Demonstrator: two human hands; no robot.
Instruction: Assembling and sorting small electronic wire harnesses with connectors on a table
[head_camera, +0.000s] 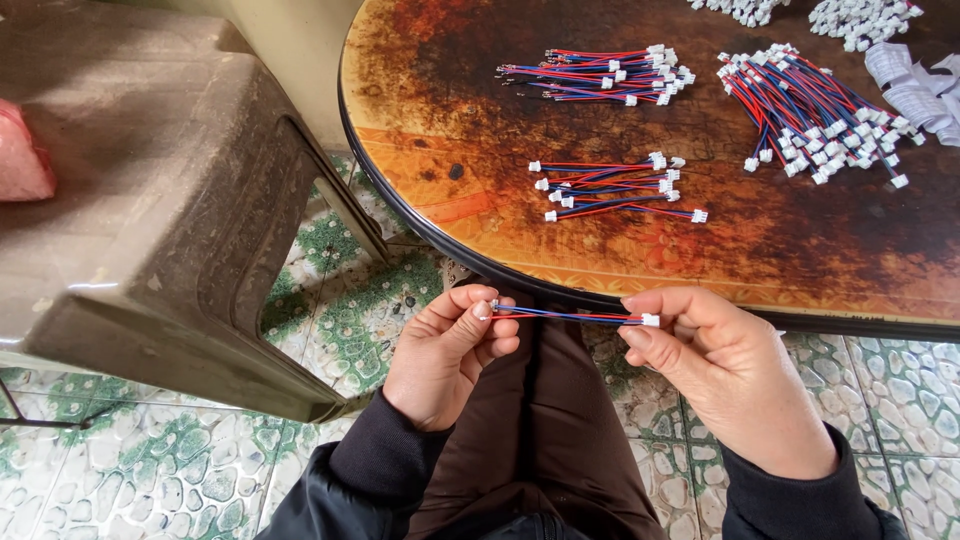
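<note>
A short red and blue wire lead (570, 316) with small white plugs at both ends is stretched level between my two hands, just below the table's near edge. My left hand (445, 355) pinches its left end between thumb and fingers. My right hand (725, 370) pinches the right end, by the white plug (650, 320). Both hands hover over my lap in dark trousers.
On the round brown table (480, 130) lie a small group of finished leads (610, 188), a bundle (600, 75) farther back, a bigger pile (815, 115) at the right, loose white plugs (860, 20) and white strips (915, 90). A grey plastic stool (140, 190) stands left on the tiled floor.
</note>
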